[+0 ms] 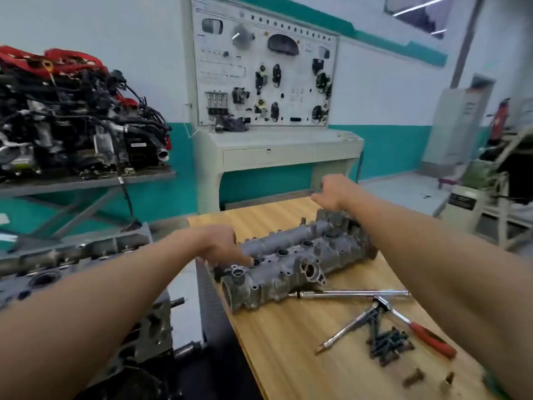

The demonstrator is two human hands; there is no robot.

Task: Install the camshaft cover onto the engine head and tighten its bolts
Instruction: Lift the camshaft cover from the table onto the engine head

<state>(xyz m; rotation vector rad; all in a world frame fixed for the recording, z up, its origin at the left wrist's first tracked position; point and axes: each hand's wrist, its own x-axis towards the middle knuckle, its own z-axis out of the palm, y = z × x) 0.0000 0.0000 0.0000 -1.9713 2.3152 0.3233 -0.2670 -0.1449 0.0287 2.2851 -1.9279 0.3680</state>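
Workshop bay, teal-and-white walls; a wooden table (288,356) stands in the foreground. The camshaft cover (291,261) lies on this table near its left edge, not yet on the engine head (72,255), which sits apart on a lower stand to the left.

The left hand (219,243) rests with straight fingers on the cover's near-left end. The right hand (331,192) is at the far end with fingers curled; whether it actually grips the casting cannot be told.

Risks noted:
- The hold looks uneven. A long casting lifted with one end merely touched is likely to tip or slip during the carry across the gap between table and stand.
- The mating face could strike the table edge or the head, causing a poor seal.
- A chrome wrench (354,293) lies just beside the cover and could be dragged along.
- Loose bolts (388,345) and a red-handled tool (429,339) lie nearby; a knock may scatter them.
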